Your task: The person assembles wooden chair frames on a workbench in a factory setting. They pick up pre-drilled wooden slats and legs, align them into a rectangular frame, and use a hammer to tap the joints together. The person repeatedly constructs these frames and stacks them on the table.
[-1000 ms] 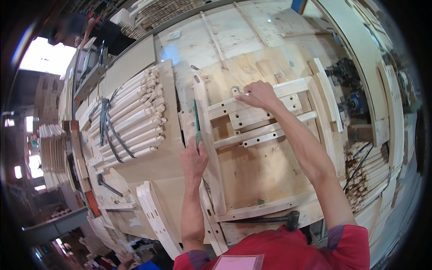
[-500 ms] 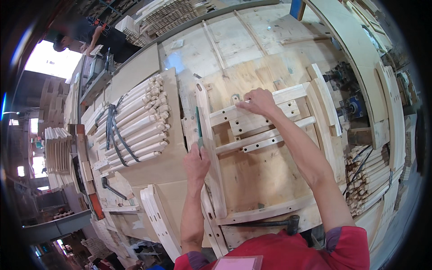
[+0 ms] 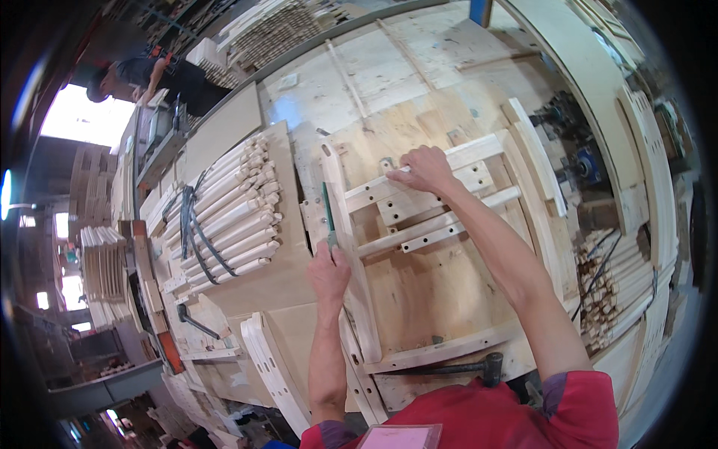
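Wooden frame (image 3: 441, 247), left hand (image 3: 329, 273) gripping upright, right hand (image 3: 426, 168) pressing rail

The wooden frame (image 3: 419, 254) lies on the surface (image 3: 389, 75) straight before me. My left grip (image 3: 329, 271) rests on its left rail (image 3: 351, 262); my right grip (image 3: 426, 168) sits on the upper crosspiece (image 3: 479, 153), with 2 more crosspieces (image 3: 441, 224) nearer me. Left of the frame lies a strapped bundle of turned legs (image 3: 224, 217). A hammer (image 3: 464, 367) lies at the frame's near edge. Right of the frame sits a pile of dowels (image 3: 613, 284).
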`<state>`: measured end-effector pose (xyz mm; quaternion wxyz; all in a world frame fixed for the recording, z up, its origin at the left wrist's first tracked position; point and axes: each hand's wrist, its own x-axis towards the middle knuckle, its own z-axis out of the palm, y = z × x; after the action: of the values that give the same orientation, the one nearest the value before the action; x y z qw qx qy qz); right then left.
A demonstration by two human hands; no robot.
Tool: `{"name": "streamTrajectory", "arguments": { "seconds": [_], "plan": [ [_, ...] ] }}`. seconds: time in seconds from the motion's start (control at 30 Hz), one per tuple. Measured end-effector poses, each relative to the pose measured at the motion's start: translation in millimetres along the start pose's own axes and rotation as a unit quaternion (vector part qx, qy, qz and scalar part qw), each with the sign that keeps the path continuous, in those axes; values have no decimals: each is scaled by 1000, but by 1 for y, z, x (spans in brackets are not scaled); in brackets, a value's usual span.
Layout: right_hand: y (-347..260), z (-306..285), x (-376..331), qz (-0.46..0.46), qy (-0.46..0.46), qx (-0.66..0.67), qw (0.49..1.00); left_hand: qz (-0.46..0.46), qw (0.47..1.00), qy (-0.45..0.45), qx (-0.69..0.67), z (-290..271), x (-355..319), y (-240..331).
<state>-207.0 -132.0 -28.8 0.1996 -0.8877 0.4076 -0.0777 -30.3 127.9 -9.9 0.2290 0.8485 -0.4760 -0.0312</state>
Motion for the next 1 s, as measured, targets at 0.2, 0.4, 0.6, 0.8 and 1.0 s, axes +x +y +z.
{"name": "streamTrajectory", "arguments": {
  "seconds": [0.2,0.4,0.6,0.8,1.0],
  "plan": [
    [-4,9,-83,-56,327,159,930,1,1000,-5,19,-2,2,13],
    [12,-10,-269,103,339,92,931,30,991,123,-43,-38,-24,14],
    [59,-46,-339,317,183,26,930,-24,985,-70,-156,-45,-114,98],
    [99,-84,-321,353,-27,178,918,-96,991,64,71,-22,-155,57],
    [120,-141,-339,289,-86,643,704,-220,963,-52,-150,-23,-159,51]
  ]
}}
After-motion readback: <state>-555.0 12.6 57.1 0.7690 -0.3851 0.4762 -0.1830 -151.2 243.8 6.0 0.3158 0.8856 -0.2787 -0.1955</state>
